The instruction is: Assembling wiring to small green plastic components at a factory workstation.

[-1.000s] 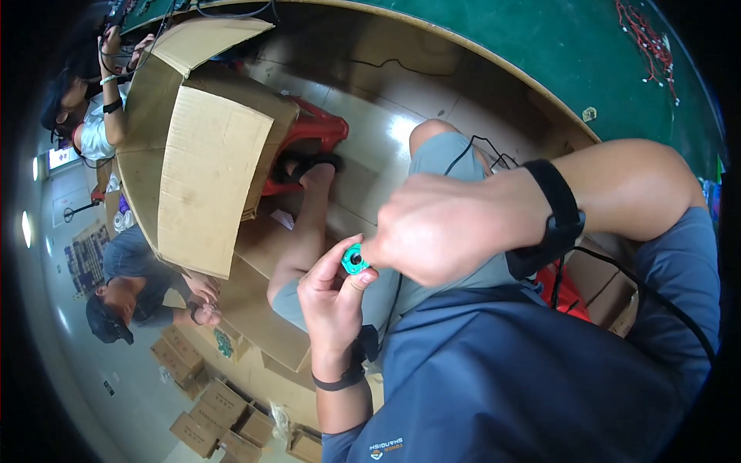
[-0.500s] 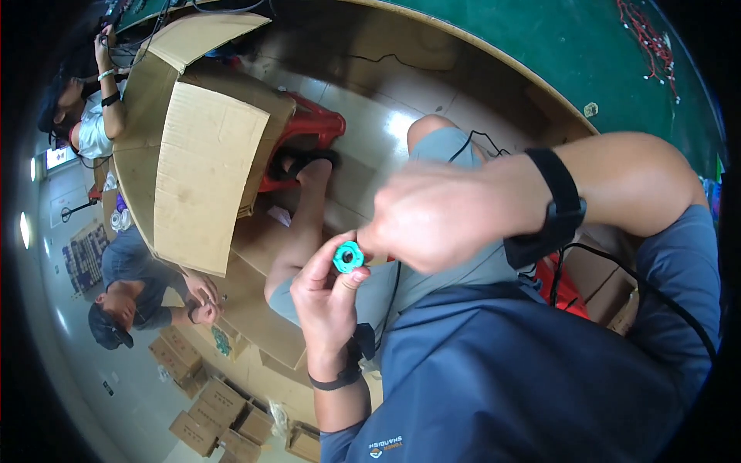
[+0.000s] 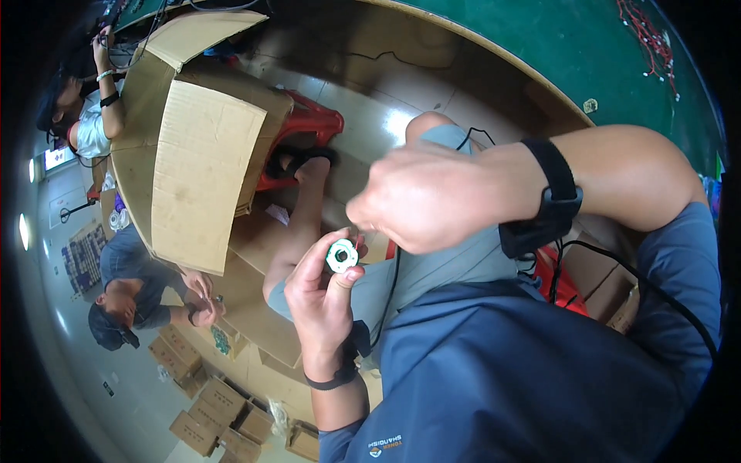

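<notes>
My left hand [image 3: 322, 297] pinches a small round disc [image 3: 342, 255] between thumb and fingers. The disc has a white face, some green at its edge and a dark hole in the centre. Just beyond it to the right, my right hand [image 3: 428, 199] hovers over my lap, apart from the disc. Its fingers are curled together and blurred, and the back of the hand hides whatever they may hold. Both my wrists wear black bands.
A large cardboard box [image 3: 202, 154] stands left of my legs near a red stool [image 3: 312, 119]. The green worktop [image 3: 509, 38] carries red wires [image 3: 650, 46]. A person [image 3: 139, 278] sits at the left, handling something small. A black cable [image 3: 644, 274] crosses by my right arm.
The piece in my left hand showed a green, notched face before and now shows a white one. My right hand has lifted away from it, up and slightly left.
</notes>
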`<move>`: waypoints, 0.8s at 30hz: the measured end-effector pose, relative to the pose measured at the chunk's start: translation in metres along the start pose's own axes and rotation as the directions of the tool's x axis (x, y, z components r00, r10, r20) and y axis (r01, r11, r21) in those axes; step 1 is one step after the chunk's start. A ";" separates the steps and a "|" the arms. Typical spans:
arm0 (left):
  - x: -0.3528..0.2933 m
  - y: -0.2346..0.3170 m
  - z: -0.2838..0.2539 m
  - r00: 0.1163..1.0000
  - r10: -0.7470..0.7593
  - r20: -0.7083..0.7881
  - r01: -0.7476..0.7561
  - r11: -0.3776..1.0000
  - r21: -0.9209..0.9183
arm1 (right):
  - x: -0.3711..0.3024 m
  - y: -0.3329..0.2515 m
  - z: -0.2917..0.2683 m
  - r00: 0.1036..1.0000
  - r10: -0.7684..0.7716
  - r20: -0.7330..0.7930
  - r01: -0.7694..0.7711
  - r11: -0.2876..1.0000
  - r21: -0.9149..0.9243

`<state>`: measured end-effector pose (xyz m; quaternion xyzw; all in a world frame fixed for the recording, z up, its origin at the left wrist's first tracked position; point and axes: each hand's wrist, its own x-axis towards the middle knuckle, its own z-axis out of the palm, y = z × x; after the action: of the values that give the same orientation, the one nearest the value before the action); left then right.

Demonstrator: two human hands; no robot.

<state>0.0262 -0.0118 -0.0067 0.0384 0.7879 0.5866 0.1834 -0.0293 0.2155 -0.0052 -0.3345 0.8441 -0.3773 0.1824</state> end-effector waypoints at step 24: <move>-0.004 -0.006 0.001 0.999 -0.006 -0.036 0.008 0.998 0.061 | -0.002 -0.013 0.006 0.982 -0.038 0.187 0.002 0.981 0.193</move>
<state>0.0308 -0.0142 -0.0114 0.0310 0.8087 0.5622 0.1702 -0.0192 0.2075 0.0013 -0.3583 0.7790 -0.4253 0.2896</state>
